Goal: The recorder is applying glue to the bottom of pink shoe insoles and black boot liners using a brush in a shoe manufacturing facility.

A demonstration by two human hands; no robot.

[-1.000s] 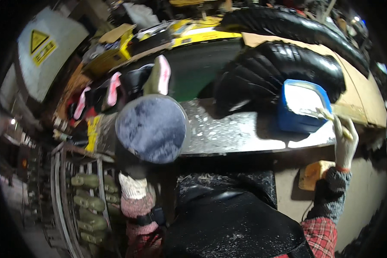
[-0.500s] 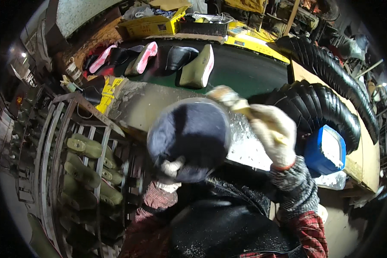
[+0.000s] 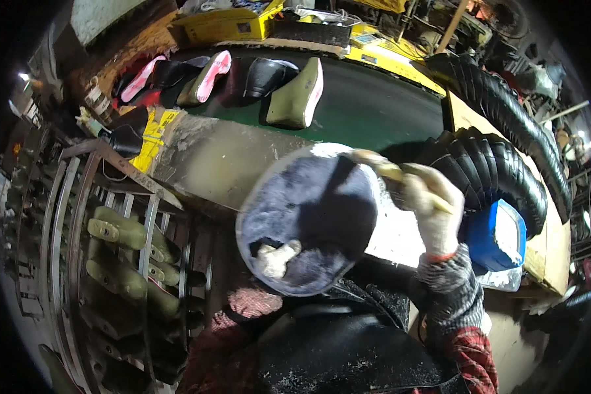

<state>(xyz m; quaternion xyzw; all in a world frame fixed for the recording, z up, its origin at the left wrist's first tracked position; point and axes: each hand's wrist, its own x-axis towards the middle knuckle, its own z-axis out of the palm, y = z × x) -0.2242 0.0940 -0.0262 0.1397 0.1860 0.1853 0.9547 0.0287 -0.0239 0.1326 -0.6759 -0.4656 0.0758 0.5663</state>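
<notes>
My left hand (image 3: 277, 259), in a white glove, grips a round grey-blue piece (image 3: 282, 190) with a fleecy face; its fingers show at a dark gap near the lower edge. My right hand (image 3: 433, 200), also gloved, is closed around a brush (image 3: 382, 164) with a pale handle. The brush head is blurred and lies at the piece's upper right rim, over a white-smeared surface (image 3: 395, 230). To the right of that hand stands a blue container (image 3: 479, 236) holding white paste (image 3: 507, 231).
Behind my hands, olive boot-shaped forms (image 3: 294, 98) and black uppers (image 3: 266, 79) lie on a dark green belt (image 3: 354, 85). Stacked black uppers (image 3: 499, 164) fill the right side. A metal rack (image 3: 79, 249) with several olive forms stands at left.
The fleecy piece has shifted right and tilted, showing more of its face. My right hand has moved slightly right, and the brush has come down onto the piece's rim.
</notes>
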